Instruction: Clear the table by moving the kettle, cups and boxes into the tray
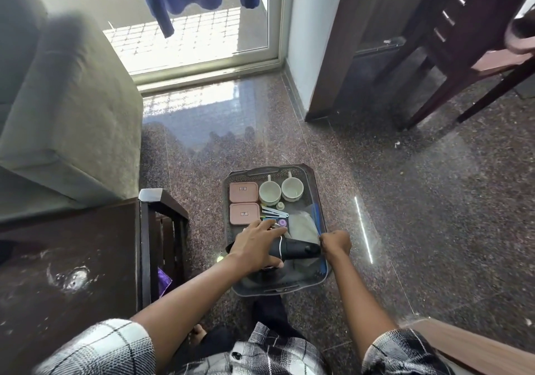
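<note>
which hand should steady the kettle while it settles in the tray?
Left. The left hand already rests on the black kettle in the tray; the right hand is closed at the tray's right rim.

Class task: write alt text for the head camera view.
Two hands lower a black kettle into a grey tray on the floor, left hand on its body, right hand at the tray's edge. Two pink boxes and two white cups sit at the far end.
</note>
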A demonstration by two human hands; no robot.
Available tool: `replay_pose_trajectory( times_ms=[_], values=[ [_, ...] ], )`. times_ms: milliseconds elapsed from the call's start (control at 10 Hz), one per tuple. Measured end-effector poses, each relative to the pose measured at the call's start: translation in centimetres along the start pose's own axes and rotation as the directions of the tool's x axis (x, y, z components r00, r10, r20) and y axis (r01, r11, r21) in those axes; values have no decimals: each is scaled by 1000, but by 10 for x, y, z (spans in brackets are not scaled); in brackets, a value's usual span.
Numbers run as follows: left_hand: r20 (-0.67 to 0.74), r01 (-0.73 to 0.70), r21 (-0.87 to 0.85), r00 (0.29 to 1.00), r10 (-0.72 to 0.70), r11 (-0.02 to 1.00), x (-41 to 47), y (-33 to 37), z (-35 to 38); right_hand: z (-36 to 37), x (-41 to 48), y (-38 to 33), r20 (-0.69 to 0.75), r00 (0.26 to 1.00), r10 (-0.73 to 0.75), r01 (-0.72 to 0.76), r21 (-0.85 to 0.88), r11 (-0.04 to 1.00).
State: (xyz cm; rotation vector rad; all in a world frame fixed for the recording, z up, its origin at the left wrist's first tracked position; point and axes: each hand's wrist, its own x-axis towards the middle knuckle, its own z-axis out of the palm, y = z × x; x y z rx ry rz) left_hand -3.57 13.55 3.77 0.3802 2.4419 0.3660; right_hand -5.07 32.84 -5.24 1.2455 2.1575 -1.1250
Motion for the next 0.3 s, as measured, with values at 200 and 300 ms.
replay_pose_trajectory(
  times_ms=[200, 300],
  values=[
    [-55, -56, -32, 997, 54, 998, -9, -11, 5, -9, -40, -43, -55, 957, -285, 287, 33, 957],
    [-157, -31, -124, 988, 11, 992, -26, -22, 8, 11, -76, -54, -70, 826, -560, 555, -74, 828]
  ],
)
